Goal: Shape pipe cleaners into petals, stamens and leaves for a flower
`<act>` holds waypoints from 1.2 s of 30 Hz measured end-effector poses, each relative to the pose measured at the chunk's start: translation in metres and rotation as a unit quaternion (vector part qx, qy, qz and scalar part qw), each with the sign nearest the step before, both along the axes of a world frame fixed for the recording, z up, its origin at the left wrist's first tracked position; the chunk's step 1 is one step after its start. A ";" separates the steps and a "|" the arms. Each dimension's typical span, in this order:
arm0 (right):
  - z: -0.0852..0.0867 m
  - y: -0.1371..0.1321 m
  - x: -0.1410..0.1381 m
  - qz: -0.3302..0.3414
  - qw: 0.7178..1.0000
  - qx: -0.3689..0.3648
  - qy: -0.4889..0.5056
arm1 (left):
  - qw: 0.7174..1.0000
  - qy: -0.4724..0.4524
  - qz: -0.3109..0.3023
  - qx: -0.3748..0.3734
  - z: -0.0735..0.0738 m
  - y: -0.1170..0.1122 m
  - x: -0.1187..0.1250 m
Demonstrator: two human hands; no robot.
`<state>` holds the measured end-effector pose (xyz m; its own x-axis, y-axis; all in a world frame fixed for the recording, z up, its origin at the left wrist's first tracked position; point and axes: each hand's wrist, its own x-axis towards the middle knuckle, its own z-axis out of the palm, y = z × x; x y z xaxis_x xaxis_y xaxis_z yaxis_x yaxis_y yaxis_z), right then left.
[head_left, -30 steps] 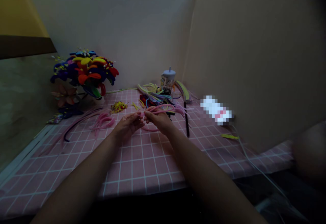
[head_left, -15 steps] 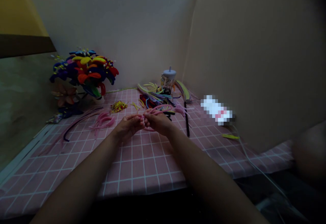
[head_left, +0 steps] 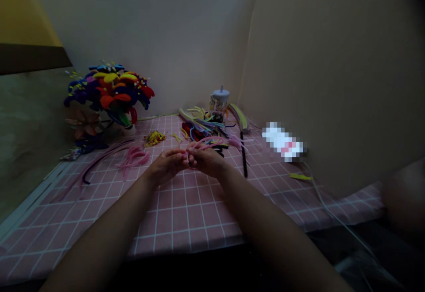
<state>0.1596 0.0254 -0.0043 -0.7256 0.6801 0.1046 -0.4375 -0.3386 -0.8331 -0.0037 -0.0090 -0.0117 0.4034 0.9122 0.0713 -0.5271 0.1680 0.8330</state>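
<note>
My left hand and my right hand meet fingertip to fingertip above the checked tablecloth. Both are closed in a pinch on a pink pipe cleaner, whose looped part rises behind my right hand. The piece between the fingertips is mostly hidden. To the left of my hands lie bent pink pipe cleaners. Just beyond my right hand is a heap of pipe cleaners in several colours, and more pink ones lie to its right.
A bouquet of colourful pipe-cleaner flowers stands at the back left. Small yellow and red stamens lie in a pile. A lidded cup stands at the back. A blurred-out bright object, a yellow strip and a cable are on the right.
My hands stay together in nearly the same place. The pink loop under my right hand no longer shows, and my right fingers have shifted slightly.
</note>
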 end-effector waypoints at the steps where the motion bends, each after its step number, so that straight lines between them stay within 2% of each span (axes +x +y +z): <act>1: 0.000 0.000 0.000 0.002 1.000 0.002 0.000 | 1.000 0.004 -0.001 -0.002 0.000 0.000 0.000; 7: 0.002 -0.003 0.001 -0.002 1.000 0.021 -0.004 | 0.999 0.029 -0.016 -0.029 0.001 -0.001 -0.003; 12: -0.001 0.002 0.001 -0.039 0.995 0.084 -0.044 | 0.997 0.053 -0.009 -0.060 0.007 0.000 -0.003; 17: -0.004 0.009 0.002 -0.100 0.966 0.202 -0.129 | 0.983 0.148 0.049 -0.097 0.004 0.005 -0.006; 21: -0.004 0.009 0.003 -0.117 0.941 0.252 -0.195 | 0.966 0.226 0.071 -0.108 -0.001 0.009 -0.010; 25: -0.002 0.007 0.001 -0.135 0.928 0.253 -0.239 | 0.959 0.268 0.051 -0.070 -0.004 0.011 -0.011; 29: -0.005 0.008 -0.001 -0.143 0.928 0.240 -0.245 | 0.950 0.306 0.058 -0.009 -0.006 0.012 -0.009; 33: -0.009 0.011 0.000 -0.111 0.948 0.215 -0.205 | 0.950 0.304 0.064 0.023 -0.005 0.013 -0.010; 36: -0.006 0.013 0.005 -0.127 0.964 0.169 -0.161 | 0.946 0.313 0.082 0.024 -0.004 0.013 -0.012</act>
